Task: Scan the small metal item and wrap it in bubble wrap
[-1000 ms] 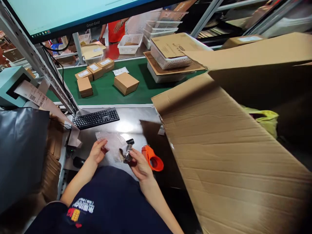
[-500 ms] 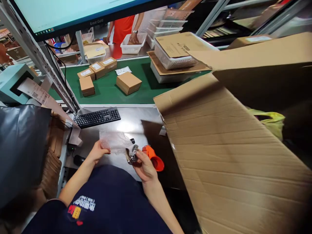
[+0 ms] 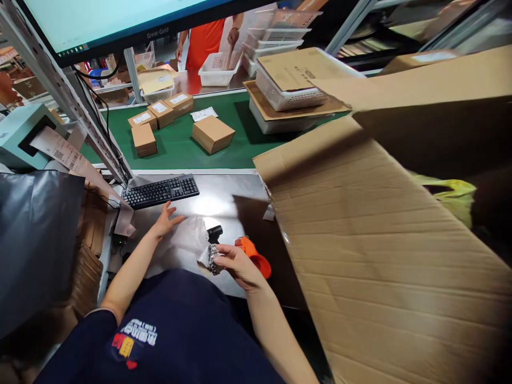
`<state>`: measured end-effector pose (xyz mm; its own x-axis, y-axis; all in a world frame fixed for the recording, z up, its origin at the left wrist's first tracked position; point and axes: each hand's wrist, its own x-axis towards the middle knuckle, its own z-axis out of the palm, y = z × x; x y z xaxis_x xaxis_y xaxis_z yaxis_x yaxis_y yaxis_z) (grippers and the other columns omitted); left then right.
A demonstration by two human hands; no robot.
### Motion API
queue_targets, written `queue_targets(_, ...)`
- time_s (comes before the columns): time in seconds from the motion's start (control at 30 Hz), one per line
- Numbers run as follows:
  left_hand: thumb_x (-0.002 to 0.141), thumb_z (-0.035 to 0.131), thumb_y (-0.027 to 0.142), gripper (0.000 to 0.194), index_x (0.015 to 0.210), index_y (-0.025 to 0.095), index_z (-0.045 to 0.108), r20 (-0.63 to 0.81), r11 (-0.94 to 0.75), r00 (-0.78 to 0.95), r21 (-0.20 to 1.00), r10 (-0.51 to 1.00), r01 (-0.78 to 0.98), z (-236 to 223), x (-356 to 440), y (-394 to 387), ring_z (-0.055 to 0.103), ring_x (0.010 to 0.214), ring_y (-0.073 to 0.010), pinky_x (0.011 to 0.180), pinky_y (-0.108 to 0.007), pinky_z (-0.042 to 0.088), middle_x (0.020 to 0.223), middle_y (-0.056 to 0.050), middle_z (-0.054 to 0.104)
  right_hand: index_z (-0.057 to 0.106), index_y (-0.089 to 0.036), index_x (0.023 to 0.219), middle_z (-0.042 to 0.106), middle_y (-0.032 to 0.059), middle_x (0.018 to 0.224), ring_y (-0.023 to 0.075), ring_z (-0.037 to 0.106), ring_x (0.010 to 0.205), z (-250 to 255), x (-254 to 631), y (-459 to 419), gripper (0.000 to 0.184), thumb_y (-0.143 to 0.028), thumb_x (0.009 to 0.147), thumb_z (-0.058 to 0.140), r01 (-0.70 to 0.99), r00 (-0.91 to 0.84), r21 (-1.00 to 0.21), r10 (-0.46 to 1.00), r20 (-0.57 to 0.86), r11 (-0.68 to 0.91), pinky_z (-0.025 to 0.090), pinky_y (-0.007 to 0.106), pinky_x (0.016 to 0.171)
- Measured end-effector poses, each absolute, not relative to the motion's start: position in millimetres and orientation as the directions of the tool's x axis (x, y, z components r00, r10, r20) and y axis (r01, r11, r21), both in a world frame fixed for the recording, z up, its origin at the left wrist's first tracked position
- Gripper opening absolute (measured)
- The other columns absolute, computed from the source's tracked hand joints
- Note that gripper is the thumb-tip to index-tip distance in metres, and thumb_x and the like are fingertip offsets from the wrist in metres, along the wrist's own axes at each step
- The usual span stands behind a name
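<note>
My right hand (image 3: pixel 240 264) is closed round a small shiny wrapped item (image 3: pixel 214 257), held just above the steel worktop (image 3: pixel 224 200). My left hand (image 3: pixel 166 220) lies open with fingers spread, resting on the worktop at the edge of a clear bubble-wrap sheet (image 3: pixel 189 236), just below the black keyboard (image 3: pixel 160 190). A small black object (image 3: pixel 215 232) lies beside the sheet. An orange tape dispenser (image 3: pixel 256 258) sits right behind my right hand.
A big open cardboard box (image 3: pixel 380 229) fills the right side. Small brown boxes (image 3: pixel 213 133) sit on the green conveyor (image 3: pixel 180 146). White baskets (image 3: pixel 288 90) stand behind. A label printer (image 3: pixel 24 136) and grey bags (image 3: pixel 36 240) are at left. A person in orange (image 3: pixel 204 40) stands beyond the belt.
My left hand let go of the bubble wrap and opened, moving up toward the keyboard. The sheet now lies on the worktop. My right hand kept the shiny item and shifted slightly.
</note>
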<state>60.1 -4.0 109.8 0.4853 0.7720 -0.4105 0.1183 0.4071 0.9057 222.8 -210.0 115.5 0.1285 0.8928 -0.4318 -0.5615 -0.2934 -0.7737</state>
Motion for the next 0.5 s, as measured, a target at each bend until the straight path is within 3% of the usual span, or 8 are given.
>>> queue_targets(0.07, 0.059, 0.095, 0.041, 0.078, 0.129, 0.022, 0.067, -0.423, 0.375, 0.663, 0.9, 0.618, 0.224, 117, 69, 12, 0.069, 0.106, -0.023, 0.089, -0.032, 0.051, 0.116, -0.012, 0.074, 0.082, -0.014, 0.085, 0.074, 0.0058, 0.075, 0.0141, 0.064, 0.062, 115, 233, -210, 0.044, -0.035, 0.051, 0.101, -0.483, 0.066, -0.801, 0.898, -0.435, -0.353, 0.052, 0.025, 0.058)
queue_targets(0.13, 0.058, 0.094, 0.046, 0.06, 0.109, 0.021, 0.078, -0.429, 0.304, 0.832, 0.893, 0.352, 0.332, 126, 72, 22, 0.071, 0.083, -0.0202, 0.071, -0.027, 0.051, 0.097, -0.01, 0.078, 0.081, -0.014, 0.086, 0.075, 0.0056, 0.075, 0.0142, 0.065, 0.062, 114, 243, -210, 0.041, -0.033, 0.055, 0.099, -0.428, 0.02, -0.821, 0.904, -0.427, -0.378, 0.053, 0.025, 0.059)
queue_targets(0.2, 0.057, 0.094, 0.047, 0.05, 0.096, 0.019, 0.082, -0.436, 0.221, 0.893, 0.887, 0.108, 0.406, 132, 70, 25, 0.067, 0.066, -0.0167, 0.059, -0.024, 0.047, 0.084, -0.008, 0.077, 0.081, -0.014, 0.086, 0.075, 0.0059, 0.075, 0.0138, 0.066, 0.062, 111, 252, -211, 0.037, -0.032, 0.059, 0.097, -0.405, 0.001, -0.837, 0.915, -0.404, -0.369, 0.053, 0.024, 0.06)
queue_targets(0.27, 0.057, 0.095, 0.048, 0.046, 0.09, 0.018, 0.082, -0.458, 0.187, 0.889, 0.872, -0.014, 0.452, 131, 66, 25, 0.063, 0.06, -0.0144, 0.056, -0.023, 0.044, 0.077, -0.007, 0.075, 0.082, -0.014, 0.088, 0.075, 0.006, 0.075, 0.0138, 0.067, 0.063, 106, 258, -214, 0.037, -0.032, 0.06, 0.097, -0.412, 0.026, -0.841, 0.918, -0.396, -0.351, 0.053, 0.024, 0.061)
queue_targets(0.37, 0.049, 0.098, 0.049, 0.047, 0.073, 0.015, 0.075, -0.477, 0.229, 0.873, 0.865, 0.101, 0.446, 123, 60, 22, 0.057, 0.057, -0.0126, 0.056, -0.022, 0.039, 0.067, -0.003, 0.068, 0.083, -0.015, 0.087, 0.079, 0.0126, 0.101, 0.0157, 0.069, 0.071, 96, 261, -218, 0.04, -0.031, 0.055, 0.1, -0.428, 0.143, -0.853, 0.91, -0.39, -0.298, 0.057, 0.028, 0.067)
queue_targets(0.43, 0.045, 0.098, 0.052, 0.052, 0.061, 0.016, 0.064, -0.456, 0.254, 0.831, 0.886, 0.32, 0.388, 116, 58, 19, 0.047, 0.052, -0.0087, 0.053, -0.021, 0.032, 0.057, 0.002, 0.058, 0.083, -0.016, 0.083, 0.07, 0.017, 0.134, 0.0153, 0.07, 0.075, 92, 257, -219, 0.043, -0.03, 0.047, 0.102, -0.435, 0.274, -0.863, 0.876, -0.397, -0.255, 0.058, 0.03, 0.07)
queue_targets(0.5, 0.046, 0.096, 0.054, 0.058, 0.055, 0.018, 0.052, -0.381, 0.214, 0.699, 0.923, 0.605, 0.319, 111, 60, 10, 0.035, 0.05, -0.0057, 0.052, -0.021, 0.022, 0.051, 0.007, 0.045, 0.084, -0.018, 0.084, 0.058, 0.0163, 0.152, 0.0161, 0.071, 0.081, 92, 247, -217, 0.045, -0.032, 0.045, 0.103, -0.453, 0.378, -0.866, 0.834, -0.402, -0.212, 0.059, 0.033, 0.075)
